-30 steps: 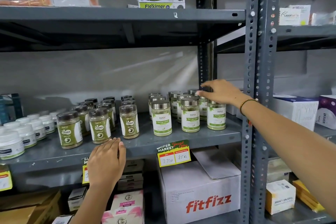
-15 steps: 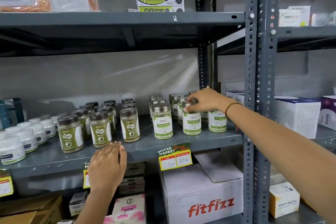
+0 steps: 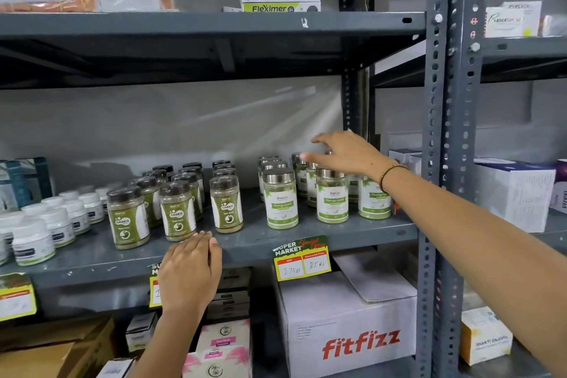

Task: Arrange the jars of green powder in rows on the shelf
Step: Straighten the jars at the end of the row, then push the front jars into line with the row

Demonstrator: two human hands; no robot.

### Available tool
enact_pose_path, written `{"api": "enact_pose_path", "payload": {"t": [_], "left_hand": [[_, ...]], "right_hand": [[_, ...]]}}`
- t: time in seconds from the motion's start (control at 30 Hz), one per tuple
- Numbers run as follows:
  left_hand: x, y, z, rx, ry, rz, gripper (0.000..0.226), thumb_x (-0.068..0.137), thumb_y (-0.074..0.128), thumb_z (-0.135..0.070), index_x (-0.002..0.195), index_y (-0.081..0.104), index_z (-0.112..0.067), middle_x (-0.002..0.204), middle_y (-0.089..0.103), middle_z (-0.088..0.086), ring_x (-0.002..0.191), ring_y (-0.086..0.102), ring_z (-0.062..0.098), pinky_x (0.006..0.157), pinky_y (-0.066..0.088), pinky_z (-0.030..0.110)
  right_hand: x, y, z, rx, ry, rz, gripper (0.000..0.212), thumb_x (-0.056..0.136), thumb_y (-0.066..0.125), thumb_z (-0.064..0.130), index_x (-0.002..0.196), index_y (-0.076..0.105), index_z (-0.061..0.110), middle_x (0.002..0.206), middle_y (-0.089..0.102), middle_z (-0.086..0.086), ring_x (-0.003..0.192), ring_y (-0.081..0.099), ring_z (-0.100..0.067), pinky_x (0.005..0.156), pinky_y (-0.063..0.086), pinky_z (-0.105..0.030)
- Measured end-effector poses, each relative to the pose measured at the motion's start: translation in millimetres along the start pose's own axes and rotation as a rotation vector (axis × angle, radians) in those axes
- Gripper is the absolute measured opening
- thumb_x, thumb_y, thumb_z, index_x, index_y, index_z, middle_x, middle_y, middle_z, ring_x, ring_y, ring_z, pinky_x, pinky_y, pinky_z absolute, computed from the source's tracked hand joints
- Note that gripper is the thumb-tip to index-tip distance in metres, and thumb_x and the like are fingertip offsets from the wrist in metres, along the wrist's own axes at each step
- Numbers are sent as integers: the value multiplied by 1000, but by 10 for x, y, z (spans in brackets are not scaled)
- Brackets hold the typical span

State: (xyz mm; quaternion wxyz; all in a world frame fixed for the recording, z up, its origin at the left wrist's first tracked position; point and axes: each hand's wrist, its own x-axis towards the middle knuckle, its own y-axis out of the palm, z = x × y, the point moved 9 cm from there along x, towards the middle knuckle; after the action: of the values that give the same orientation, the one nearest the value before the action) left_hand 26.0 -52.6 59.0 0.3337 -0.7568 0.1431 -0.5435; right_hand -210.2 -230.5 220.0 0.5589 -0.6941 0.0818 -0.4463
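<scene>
Silver-lidded jars of green powder with white and green labels stand in rows on the grey metal shelf, right of centre. Another front jar and a third stand beside it. My right hand hovers above the jars' lids with its fingers spread, holding nothing. My left hand rests flat on the shelf's front edge, fingers together, gripping nothing. Dark-lidded jars of olive powder stand in rows to the left of the silver-lidded ones.
Small white tubs fill the shelf's left end. A price tag hangs on the front edge. A white fitfizz carton sits on the shelf below. A grey upright post bounds the shelf on the right, with boxes beyond.
My right hand has lifted off the lid of a front jar and now hovers higher, with fingers spread, over the back jars. My left hand has stayed on the shelf edge.
</scene>
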Motion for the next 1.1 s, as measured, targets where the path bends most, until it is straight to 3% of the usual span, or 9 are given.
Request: {"api": "enact_pose_path", "payload": {"t": [0.1, 0.27, 0.4, 0.53, 1.1], "left_hand": [[9, 7, 1, 13, -1, 8, 46, 94, 36, -33, 103, 73, -7, 104, 74, 8, 101, 68, 23, 94, 48, 39], [18, 26, 22, 26, -8, 0, 45, 94, 37, -33, 104, 73, -10, 105, 74, 6, 102, 67, 21, 94, 47, 37], [34, 68, 37, 32, -6, 9, 44, 94, 37, -35, 105, 73, -12, 107, 74, 4, 103, 67, 19, 96, 46, 37], [46, 79, 46, 30, 5, -5, 42, 93, 39, -33, 103, 74, -12, 105, 75, 4, 101, 67, 19, 94, 47, 37], [52, 83, 51, -7, 12, -28, 47, 94, 34, -36, 104, 73, -12, 104, 75, 3, 100, 67, 19, 94, 48, 37]], "right_hand": [[110, -53, 480, 101, -127, -101, 79, 84, 44, 75, 139, 54, 18, 138, 59, -5, 124, 55, -22, 100, 46, -44], [281, 301, 1367, 74, -305, 18, 65, 89, 55, 60, 139, 52, 20, 137, 59, -5, 122, 55, -23, 103, 44, -44], [432, 603, 1700, -85, -358, 116, 68, 91, 50, 61, 144, 47, 18, 139, 58, -7, 126, 52, -27, 116, 21, -49], [542, 801, 1793, -135, -338, 197, 75, 91, 45, 65, 148, 40, 16, 145, 51, -10, 133, 45, -26, 120, 10, -50], [573, 828, 1762, -77, -324, 206, 71, 87, 52, 66, 140, 51, 18, 136, 60, -5, 126, 53, -26, 118, 13, -53]]}}
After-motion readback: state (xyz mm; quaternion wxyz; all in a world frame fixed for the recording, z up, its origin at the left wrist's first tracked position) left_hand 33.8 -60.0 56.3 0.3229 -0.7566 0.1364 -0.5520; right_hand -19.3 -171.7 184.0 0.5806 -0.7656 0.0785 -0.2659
